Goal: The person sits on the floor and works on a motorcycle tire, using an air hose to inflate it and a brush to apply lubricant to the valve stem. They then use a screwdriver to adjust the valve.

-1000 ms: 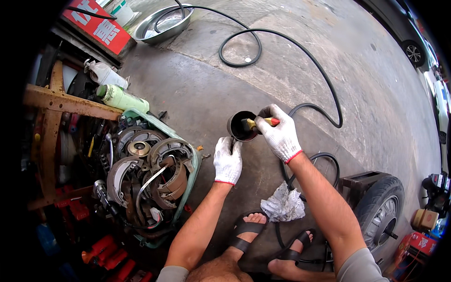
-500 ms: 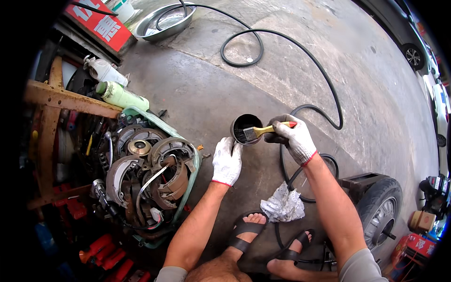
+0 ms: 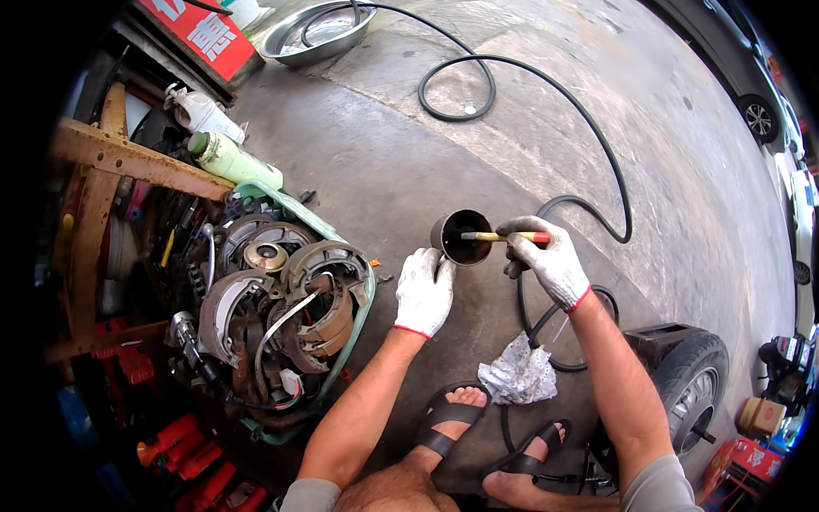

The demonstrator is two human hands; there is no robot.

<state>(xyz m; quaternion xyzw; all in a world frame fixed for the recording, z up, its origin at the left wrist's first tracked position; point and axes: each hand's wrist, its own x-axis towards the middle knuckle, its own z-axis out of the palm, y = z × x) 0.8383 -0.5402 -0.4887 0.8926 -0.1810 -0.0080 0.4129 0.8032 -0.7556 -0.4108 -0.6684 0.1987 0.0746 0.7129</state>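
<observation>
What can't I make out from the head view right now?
- Inside of the dark cylinder: in shadow, so the tip of the wooden-handled tool is hidden.
- Left hand: its fingertips lie behind the cylinder's wall, so grip is unclear.
- Black hose: the end runs under the crumpled rag.
- Parts in the green crate: piled, too tangled to separate.

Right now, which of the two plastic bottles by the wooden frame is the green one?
The green bottle lies nearer the crate of brake parts; the white bottle sits just beyond it, closer to the red sign.
</observation>
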